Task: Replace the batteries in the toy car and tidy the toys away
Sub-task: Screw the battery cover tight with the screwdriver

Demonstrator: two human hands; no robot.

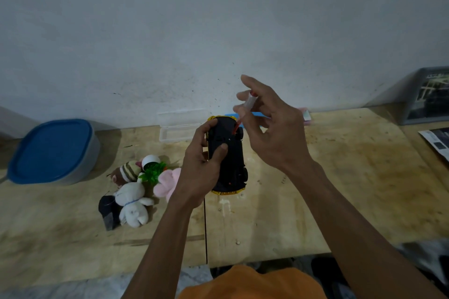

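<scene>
I hold a yellow toy car [230, 165] upside down above the wooden table [340, 177], its black underside facing me. My left hand [201, 170] grips its left side, thumb pressed on the underside. My right hand [269, 126] pinches a small screwdriver [244, 113] with a clear handle and red shaft. Its tip touches the underside near the car's far end. Left of the car lies a heap of soft toys [138, 187]: a white plush, a pink one, a striped brown one and a green leafy piece.
A grey tub with a blue lid [52, 150] stands at the far left. A clear plastic box [177, 132] lies by the wall behind the car, with a blue and pink item [305, 116] beside it. A framed picture [430, 94] leans at the right, and papers [437, 143] lie below it.
</scene>
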